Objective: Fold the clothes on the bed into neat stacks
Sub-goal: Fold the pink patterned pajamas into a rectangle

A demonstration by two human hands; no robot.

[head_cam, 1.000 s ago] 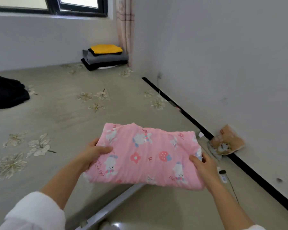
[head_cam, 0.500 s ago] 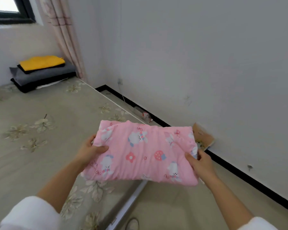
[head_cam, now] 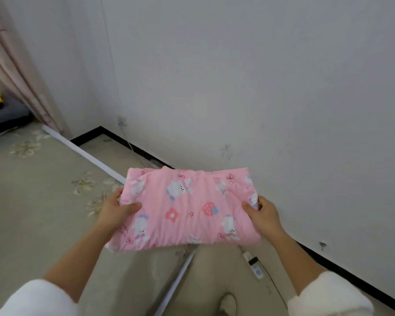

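Carrying pink garment (head_cam: 187, 208) farther off bed (head_cam: 32, 213)

The fingers of the left hand (head_cam: 116, 210) and the right hand (head_cam: 263, 213) lie mostly hidden beneath the folded pink garment (head_cam: 187, 208); only 2 thumbs show on top. The clothes stack (head_cam: 2, 110) is cut by the left edge. The garment's lettering is too small to read.
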